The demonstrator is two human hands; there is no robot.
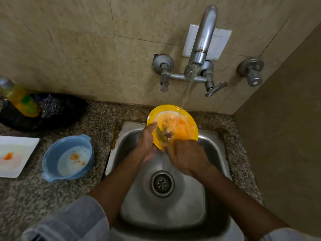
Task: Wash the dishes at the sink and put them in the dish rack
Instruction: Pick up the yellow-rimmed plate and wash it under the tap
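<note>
over the steel sink, my left hand grips a round yellow plastic plate; right hand fingers curl onto it, apparently scrubbing, under tap water.

1. Left hand: bare; no glove, ring or watch visible.
2. Right hand: bare; no glove, ring or watch visible.
3. Forearms: both bare from wrist to elbow.
4. Left sleeve: grey-blue fabric with a soft ribbed texture, bunched in thick folds at the elbow.
5. Right sleeve: same grey-blue fabric, only a small edge in view at the frame's lower right.
</note>
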